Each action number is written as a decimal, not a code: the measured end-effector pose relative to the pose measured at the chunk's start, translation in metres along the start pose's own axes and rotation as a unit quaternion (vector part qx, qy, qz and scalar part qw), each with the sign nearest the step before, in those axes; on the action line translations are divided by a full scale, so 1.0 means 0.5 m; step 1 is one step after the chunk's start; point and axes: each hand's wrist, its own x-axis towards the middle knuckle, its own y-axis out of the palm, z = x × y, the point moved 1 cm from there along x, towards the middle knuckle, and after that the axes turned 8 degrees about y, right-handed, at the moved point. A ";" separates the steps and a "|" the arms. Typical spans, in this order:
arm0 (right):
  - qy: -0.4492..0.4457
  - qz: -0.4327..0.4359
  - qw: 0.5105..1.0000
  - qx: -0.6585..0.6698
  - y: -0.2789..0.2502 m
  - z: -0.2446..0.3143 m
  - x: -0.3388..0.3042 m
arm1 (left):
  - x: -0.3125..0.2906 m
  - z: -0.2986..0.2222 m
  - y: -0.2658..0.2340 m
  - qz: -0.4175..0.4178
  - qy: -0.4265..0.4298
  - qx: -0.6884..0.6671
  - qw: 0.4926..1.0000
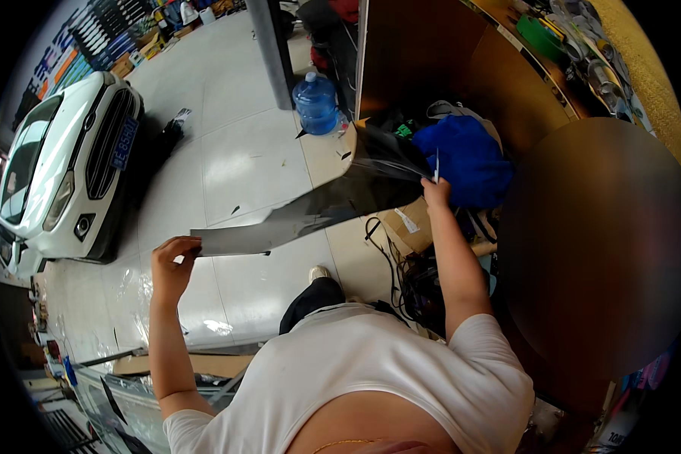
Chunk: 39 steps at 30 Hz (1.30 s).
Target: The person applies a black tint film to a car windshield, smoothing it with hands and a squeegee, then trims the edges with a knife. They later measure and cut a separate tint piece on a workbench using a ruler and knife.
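A long strip of dark, see-through film (310, 216) stretches between my two hands above the tiled floor. My left hand (175, 261) pinches its narrow left end between thumb and fingers. At the other end, my right hand (436, 193) is closed beside the film's wide, darker part. From that hand a slim, pale, pointed tool (436, 164) sticks up; its exact kind cannot be made out. Whether those fingers also grip the film is unclear. The film's wide end bends upward near an open cabinet.
A blue water jug (315, 104) stands by a grey post (268, 49). Blue cloth (461, 160) lies in the brown cabinet (424, 53). Below it are a cardboard box (405, 227) and black cables (393, 265). A white car (72, 170) is parked left. A blurred patch hides the right side.
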 end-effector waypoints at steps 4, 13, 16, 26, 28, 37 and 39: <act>0.052 -0.042 0.989 -0.129 -0.092 -0.016 0.019 | 0.141 0.059 0.074 0.057 -0.010 -0.096 0.994; 0.132 -0.045 0.989 -0.044 -0.157 0.098 0.111 | 0.425 0.104 0.204 0.170 0.006 -0.177 0.969; 0.122 -0.068 0.990 -0.015 -0.203 0.173 0.160 | 0.508 0.067 0.235 0.167 0.036 -0.186 0.968; 0.014 -0.341 0.924 0.173 -0.521 0.125 0.400 | 0.714 -0.109 0.351 0.093 0.204 -0.202 0.953; 0.016 -0.393 0.898 0.200 -0.578 0.116 0.389 | 0.748 -0.129 0.387 0.084 0.249 -0.193 0.945; 0.123 -0.553 0.769 0.296 -0.620 -0.055 0.323 | 0.830 -0.119 0.616 0.102 0.348 -0.237 0.901; 0.163 -0.563 0.746 0.315 -0.583 -0.089 0.326 | 0.842 -0.105 0.673 0.120 0.326 -0.232 0.909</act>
